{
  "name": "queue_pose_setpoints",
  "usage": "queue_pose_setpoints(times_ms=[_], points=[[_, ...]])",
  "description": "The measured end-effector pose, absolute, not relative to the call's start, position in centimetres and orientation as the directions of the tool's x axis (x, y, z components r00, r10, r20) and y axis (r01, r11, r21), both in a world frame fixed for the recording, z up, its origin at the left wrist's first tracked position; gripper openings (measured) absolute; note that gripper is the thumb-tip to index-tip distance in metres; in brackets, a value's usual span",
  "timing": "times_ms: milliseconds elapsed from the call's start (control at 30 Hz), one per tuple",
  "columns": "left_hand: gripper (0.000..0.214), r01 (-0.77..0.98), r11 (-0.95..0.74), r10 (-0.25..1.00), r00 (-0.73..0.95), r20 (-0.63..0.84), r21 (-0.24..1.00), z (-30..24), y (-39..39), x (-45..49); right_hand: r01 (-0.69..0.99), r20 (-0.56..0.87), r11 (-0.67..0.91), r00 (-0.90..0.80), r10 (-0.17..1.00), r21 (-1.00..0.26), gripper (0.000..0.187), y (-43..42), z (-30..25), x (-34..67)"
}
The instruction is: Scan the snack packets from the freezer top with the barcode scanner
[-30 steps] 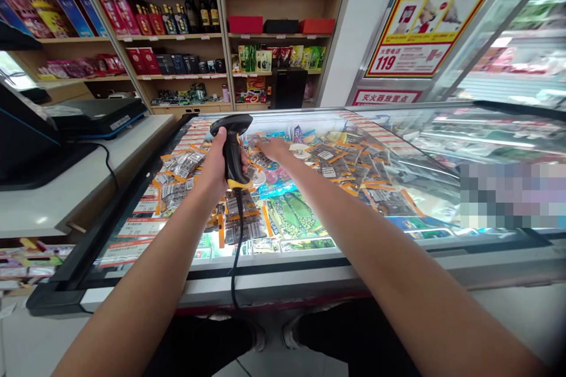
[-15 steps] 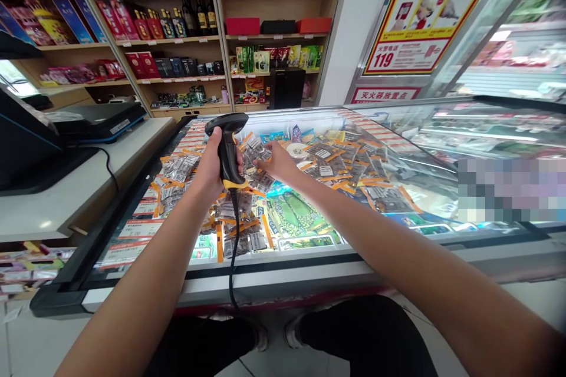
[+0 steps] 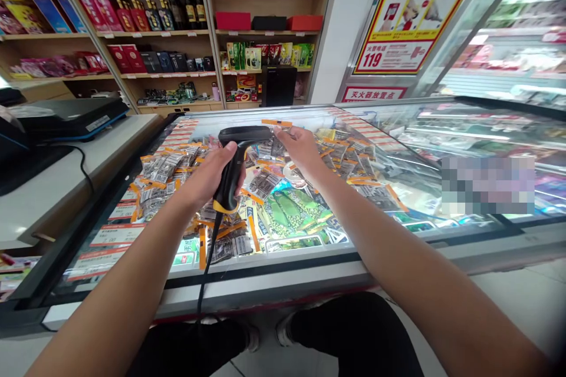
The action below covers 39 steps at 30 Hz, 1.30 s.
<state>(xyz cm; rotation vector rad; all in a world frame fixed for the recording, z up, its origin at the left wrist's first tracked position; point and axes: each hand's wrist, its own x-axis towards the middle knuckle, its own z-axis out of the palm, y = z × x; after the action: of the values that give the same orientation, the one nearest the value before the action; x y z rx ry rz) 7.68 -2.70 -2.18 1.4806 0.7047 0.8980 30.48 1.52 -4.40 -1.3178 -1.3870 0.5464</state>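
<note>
Left hand (image 3: 207, 174) grip wraps the barcode scanner (image 3: 234, 165); right hand (image 3: 300, 147) grip pinches a snack packet (image 3: 275, 140) before it, above the freezer (image 3: 309, 271).

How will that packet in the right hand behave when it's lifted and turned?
The packet looks thin and flat, so probably light and floppy; it hangs from the right hand by its orange top edge. Its glossy film may be slippery. The left hand grips the scanner beside it.
</note>
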Motion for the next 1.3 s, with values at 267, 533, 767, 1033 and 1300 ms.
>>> queue_pose_setpoints(times_ms=[267,533,767,1033,1300], points=[[0.054,-0.018,-0.138,0.826,0.55,0.125,0.99,-2.9,-2.9,8.0,0.508,0.451,0.318,0.16,0.878,-0.801,0.042,1.0,-3.6,31.0],[0.051,-0.05,-0.139,0.835,0.531,0.144,0.989,-3.2,-2.8,8.3,0.544,0.443,0.3,0.15,0.884,-0.783,0.045,1.4,-3.9,31.0],[0.054,-0.097,-0.158,0.864,0.469,0.185,0.983,-2.7,-2.7,8.2,0.805,0.266,-0.026,0.226,0.937,-0.593,0.031,1.0,-2.0,35.0],[0.055,-0.091,-0.171,0.87,0.453,0.194,0.981,-2.5,-2.8,8.2,0.98,0.365,0.101,-0.032,0.931,-0.172,0.041,-0.2,-2.8,34.0],[0.052,-0.055,-0.178,0.872,0.453,0.184,0.982,-2.3,-2.9,8.3,0.933,-0.13,0.145,-0.196,0.972,-0.329,0.064,-1.8,-3.6,29.6]])
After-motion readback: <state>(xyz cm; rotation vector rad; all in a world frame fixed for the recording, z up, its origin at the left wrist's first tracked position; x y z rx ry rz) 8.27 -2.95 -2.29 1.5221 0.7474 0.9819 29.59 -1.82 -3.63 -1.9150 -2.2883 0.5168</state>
